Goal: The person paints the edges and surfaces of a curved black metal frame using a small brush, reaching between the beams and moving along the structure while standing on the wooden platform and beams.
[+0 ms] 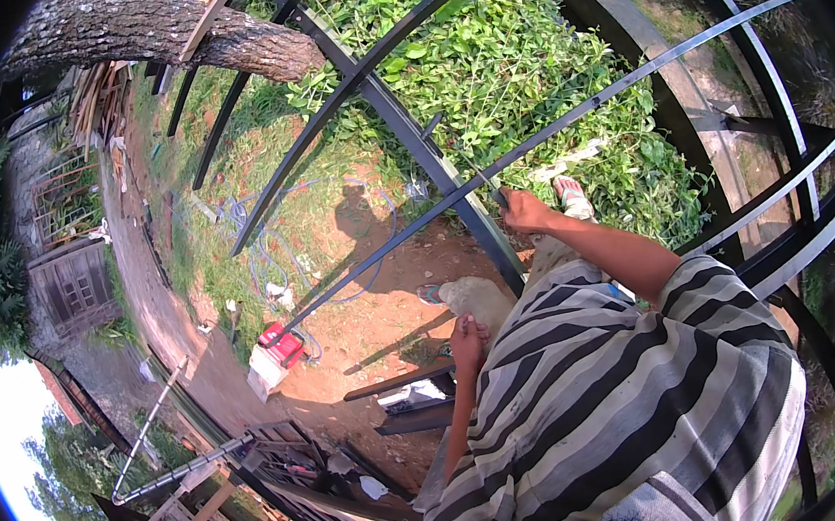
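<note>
My right hand point(525, 212) is closed around a short dark handle point(499, 197), with a thin rod point(475, 172) sticking out of it. It is right beside the crossing of a long slim metal bar point(386, 246) and a thick dark metal beam point(450, 182). Just what kind of tool the handle belongs to is too small to tell. Lower down, near my left thigh, my left hand point(468, 344) has its fingers curled in; anything inside them is hidden.
Curved dark metal bars point(359, 73) arch across the frame. A tree trunk point(165, 39) crosses the top left. On the dirt stand a red machine point(282, 344) and a loose blue cable point(282, 258). Green plants point(490, 73) grow beyond the beam. Metal lengths point(416, 396) lie near my left side.
</note>
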{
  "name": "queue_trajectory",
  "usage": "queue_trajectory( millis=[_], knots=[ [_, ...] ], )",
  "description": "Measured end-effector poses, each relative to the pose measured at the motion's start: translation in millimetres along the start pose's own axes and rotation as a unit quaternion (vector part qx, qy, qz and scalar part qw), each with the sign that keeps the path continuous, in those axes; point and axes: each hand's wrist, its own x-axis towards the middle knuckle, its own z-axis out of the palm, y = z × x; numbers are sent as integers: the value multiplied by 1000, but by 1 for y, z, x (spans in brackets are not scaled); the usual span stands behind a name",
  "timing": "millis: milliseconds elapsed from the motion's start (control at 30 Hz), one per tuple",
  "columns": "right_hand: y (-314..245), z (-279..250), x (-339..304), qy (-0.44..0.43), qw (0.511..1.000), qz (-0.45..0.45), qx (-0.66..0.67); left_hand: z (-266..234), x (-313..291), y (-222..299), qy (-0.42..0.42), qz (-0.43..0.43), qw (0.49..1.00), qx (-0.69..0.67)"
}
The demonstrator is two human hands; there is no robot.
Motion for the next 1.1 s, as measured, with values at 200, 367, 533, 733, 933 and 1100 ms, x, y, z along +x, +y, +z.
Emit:
queue_trajectory(
  millis=[200,367,533,733,933,1100],
  knots=[
    [-21,5,17,36,999,-1,0,-5,-1,-10,0,10,999,-43],
    [-23,12,-62,13,999,13,-31,-5,-6,-24,31,-12,997,-69],
    [-22,11,8,48,999,-14,-4,0,-10,-23,26,-3,996,-83],
    [-62,-21,141,75,997,-3,0,-7,-4,-38,28,-4,995,-92],
    [-45,38,53,66,998,11,5,-29,-23,-57,79,-23,988,-131],
    [-65,46,63,81,997,9,2,-48,-43,-96,125,-7,969,-214]
  ],
)
